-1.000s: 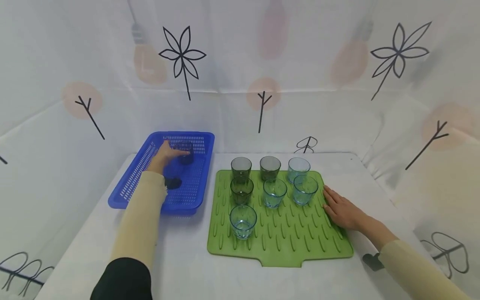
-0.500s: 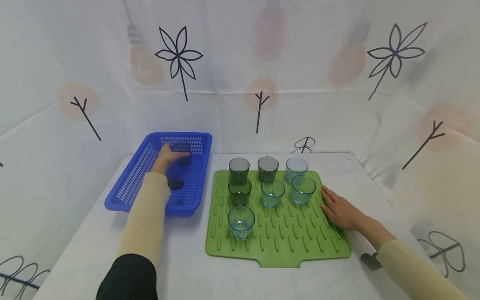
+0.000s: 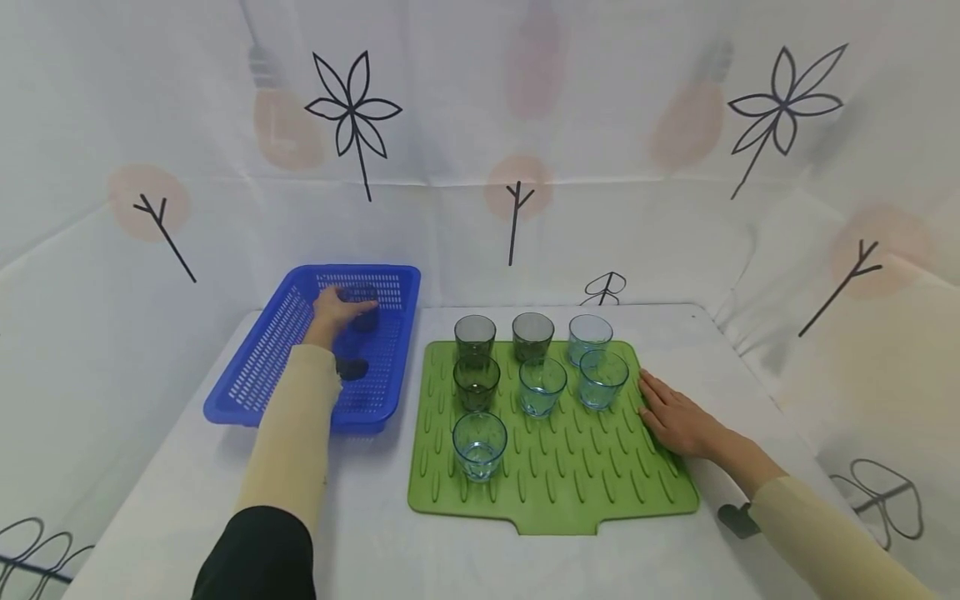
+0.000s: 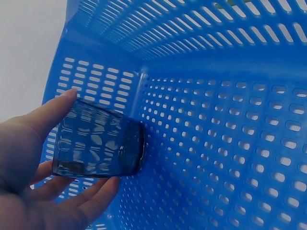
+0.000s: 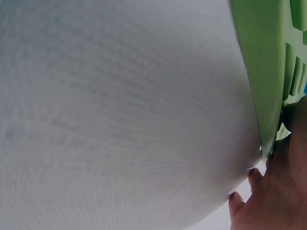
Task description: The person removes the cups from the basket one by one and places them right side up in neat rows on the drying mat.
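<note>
Inside the blue plastic basket [image 3: 247,383], my left hand [image 3: 333,315] holds a dark tinted drinking glass [image 3: 365,319] near the far end. The left wrist view shows the glass [image 4: 98,139] lying tilted, with the thumb on one side and the fingers [image 4: 98,201] round the other. My right hand [image 3: 678,421] rests on the right edge of a green ridged drying mat [image 3: 570,475], fingers stretched out. Several glasses stand upright on that mat: grey ones such as the back-left glass [image 3: 475,336], and blue ones such as the front glass [image 3: 480,447].
The white-covered table [image 3: 375,517] carries the basket at left and the mat at centre right. A patterned white cloth [image 3: 450,125] hangs close behind. Dark rounded pieces show beside both wrists.
The head view has turned slightly, so the scene sits a little further left. My left hand stays at the glass in the basket; the right hand keeps its place on the mat.
</note>
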The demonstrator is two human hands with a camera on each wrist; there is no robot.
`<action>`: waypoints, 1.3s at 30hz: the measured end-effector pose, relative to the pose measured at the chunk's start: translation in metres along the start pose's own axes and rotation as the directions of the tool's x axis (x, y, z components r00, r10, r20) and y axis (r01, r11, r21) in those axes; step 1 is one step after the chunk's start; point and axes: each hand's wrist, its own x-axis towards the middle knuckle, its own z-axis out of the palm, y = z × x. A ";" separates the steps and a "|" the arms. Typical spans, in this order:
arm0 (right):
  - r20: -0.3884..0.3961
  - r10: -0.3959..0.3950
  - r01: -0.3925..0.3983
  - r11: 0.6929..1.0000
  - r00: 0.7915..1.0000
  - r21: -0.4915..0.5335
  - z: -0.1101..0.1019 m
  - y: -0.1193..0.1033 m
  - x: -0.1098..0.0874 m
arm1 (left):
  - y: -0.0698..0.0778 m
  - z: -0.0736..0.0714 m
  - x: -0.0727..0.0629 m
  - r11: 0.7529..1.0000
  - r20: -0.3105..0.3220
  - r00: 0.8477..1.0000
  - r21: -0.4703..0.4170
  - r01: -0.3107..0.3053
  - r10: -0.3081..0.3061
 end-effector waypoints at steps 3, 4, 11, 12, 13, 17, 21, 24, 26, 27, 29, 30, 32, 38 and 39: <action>-0.001 -0.003 0.003 1.000 1.000 -0.003 0.001 -0.001 0.000 | 0.000 -0.002 -0.002 1.000 -0.022 0.999 0.021 -0.023 0.023; -0.005 -0.004 0.004 1.000 1.000 -0.002 0.001 -0.001 0.000 | 0.001 -0.003 -0.002 0.999 -0.028 0.999 0.022 -0.030 0.031; -0.049 -0.018 0.018 1.000 0.999 0.003 -0.004 -0.009 -0.004 | 0.013 -0.011 -0.009 0.997 -0.061 0.996 0.036 -0.065 0.067; -0.058 -0.021 0.021 1.000 0.998 0.007 -0.004 -0.010 -0.005 | 0.015 -0.012 -0.009 0.997 -0.064 0.995 0.038 -0.072 0.075; -0.070 -0.029 0.029 1.000 0.997 0.004 -0.005 -0.011 -0.005 | 0.017 -0.013 -0.010 0.996 -0.063 0.994 0.044 -0.083 0.086; -0.084 -0.031 0.033 0.999 0.996 0.016 -0.004 -0.011 -0.006 | 0.023 -0.017 -0.013 0.989 -0.061 0.990 0.085 -0.119 0.125; -0.058 -0.024 0.024 1.000 0.998 0.008 -0.003 -0.009 -0.004 | 0.027 -0.020 -0.015 0.987 -0.036 0.989 0.086 -0.139 0.142; -0.032 -0.009 0.009 1.000 0.999 0.010 -0.004 -0.009 -0.003 | 0.030 -0.023 -0.017 0.986 -0.014 0.988 0.070 -0.152 0.154; -0.033 -0.007 0.008 1.000 0.999 0.022 -0.005 -0.010 -0.003 | 0.033 -0.023 -0.018 0.984 -0.004 0.986 0.060 -0.165 0.166; -0.038 -0.009 0.011 1.000 0.999 0.028 -0.006 -0.011 -0.003 | 0.035 -0.023 -0.020 0.983 0.001 0.985 0.057 -0.173 0.173; -0.050 -0.016 0.017 0.999 0.999 0.034 -0.006 -0.011 -0.003 | 0.038 -0.023 -0.024 0.982 0.010 0.983 0.048 -0.184 0.184; -0.046 -0.015 0.017 0.999 0.999 0.033 -0.006 -0.010 -0.002 | 0.040 -0.023 -0.026 0.981 0.016 0.982 0.044 -0.191 0.190; -0.039 -0.013 0.014 1.000 0.999 0.022 -0.004 -0.008 -0.002 | 0.043 -0.023 -0.030 0.979 0.025 0.980 0.041 -0.200 0.199; -0.035 -0.026 0.026 1.000 0.999 0.010 -0.001 -0.004 -0.001 | 0.048 -0.022 -0.041 0.969 0.044 0.970 0.048 -0.241 0.239; -0.039 -0.028 0.029 1.000 0.999 0.012 -0.002 -0.004 -0.002 | 0.048 -0.022 -0.043 0.967 0.048 0.968 0.051 -0.250 0.248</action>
